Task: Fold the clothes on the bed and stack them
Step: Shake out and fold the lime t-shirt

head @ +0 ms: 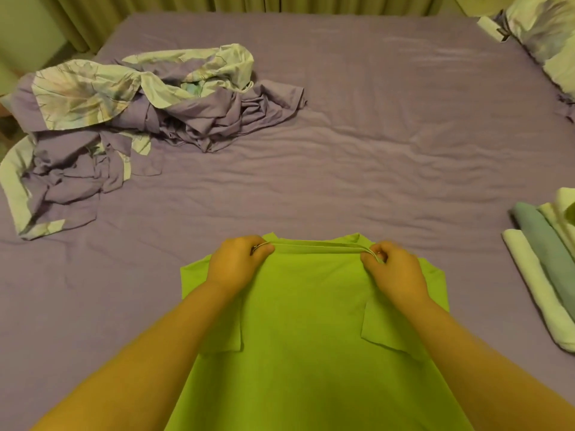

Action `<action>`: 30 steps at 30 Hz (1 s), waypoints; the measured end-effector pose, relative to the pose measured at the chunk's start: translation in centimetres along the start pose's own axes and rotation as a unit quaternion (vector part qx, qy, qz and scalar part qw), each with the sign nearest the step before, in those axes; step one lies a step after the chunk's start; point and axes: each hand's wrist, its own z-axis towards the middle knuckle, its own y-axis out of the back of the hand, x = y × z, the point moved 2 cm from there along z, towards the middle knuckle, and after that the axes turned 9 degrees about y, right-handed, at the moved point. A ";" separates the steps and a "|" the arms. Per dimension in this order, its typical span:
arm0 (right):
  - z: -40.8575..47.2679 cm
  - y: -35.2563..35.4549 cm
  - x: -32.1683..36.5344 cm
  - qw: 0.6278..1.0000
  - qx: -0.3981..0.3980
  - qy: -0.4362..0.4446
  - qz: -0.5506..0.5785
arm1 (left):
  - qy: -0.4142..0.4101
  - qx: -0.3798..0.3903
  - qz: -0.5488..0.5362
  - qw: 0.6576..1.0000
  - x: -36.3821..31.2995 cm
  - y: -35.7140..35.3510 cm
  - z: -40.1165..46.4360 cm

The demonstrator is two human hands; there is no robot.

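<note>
Nearest, on the bed (373, 126): green shirt (305, 321), long axis running straight away. Left hand (236, 265) and right hand (395, 272) pinching its far edge, equally near, level. Beyond right, folded stack (541, 269); far left, crumpled bedding (124, 119).

Your lime-green shirt (311, 306), lilac bed sheet (342, 119), crumpled purple bedding (140, 113) (pale floral print), folded teal and cream clothes (541, 262)
</note>
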 end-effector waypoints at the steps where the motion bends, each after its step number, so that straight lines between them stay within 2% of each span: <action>1: 1.1 -0.3 -0.3 1.000 0.005 -0.005 -0.005 | 0.005 -0.003 0.012 1.000 -0.2 -0.3 0.9; 5: 4.5 -1.4 -1.6 0.999 0.021 -0.031 0.007 | 0.035 -0.017 0.050 0.998 -0.5 -2.0 3.5; 8: 5.8 -2.6 -2.6 0.998 0.053 -0.033 0.015 | 0.052 -0.029 0.128 0.990 0.1 -3.7 4.4; 11: 6.0 -3.8 -3.6 0.996 0.077 0.004 0.035 | -0.022 -0.167 0.215 0.962 -0.1 -5.3 4.4; 12: 5.8 -3.8 -3.8 0.996 0.069 0.025 0.045 | -0.058 -0.215 0.216 0.951 -0.7 -6.0 3.8; 13: 5.3 -3.6 -4.1 0.996 0.051 0.054 0.047 | -0.106 -0.231 0.201 0.946 -1.7 -7.2 3.1; 14: 4.6 -3.2 -4.6 0.995 0.028 0.094 0.034 | -0.163 -0.215 0.186 0.945 -2.9 -8.6 2.3; 16: 2.5 -2.5 -6.0 0.983 -0.003 0.181 -0.016 | -0.272 -0.134 0.177 0.937 -5.2 -12.0 0.4; 18: 0.1 -1.7 -7.9 0.972 0.019 0.231 -0.047 | -0.332 -0.055 0.193 0.922 -6.5 -15.4 -1.2; 22: -3.3 -0.5 -11.5 0.937 0.091 0.311 -0.130 | -0.304 0.016 0.244 0.921 -7.2 -18.0 -1.9; 25: -4.0 -0.2 -13.2 0.933 0.117 0.309 -0.144 | -0.289 0.042 0.257 0.921 -7.6 -18.1 -1.9; 28: -3.6 -0.1 -13.4 0.945 0.070 0.297 -0.116 | -0.278 0.045 0.261 0.923 -8.3 -18.4 -1.4; 30: -2.9 0.8 -13.0 0.978 0.009 0.204 -0.038 | -0.267 0.036 0.252 0.929 -9.0 -18.7 -1.1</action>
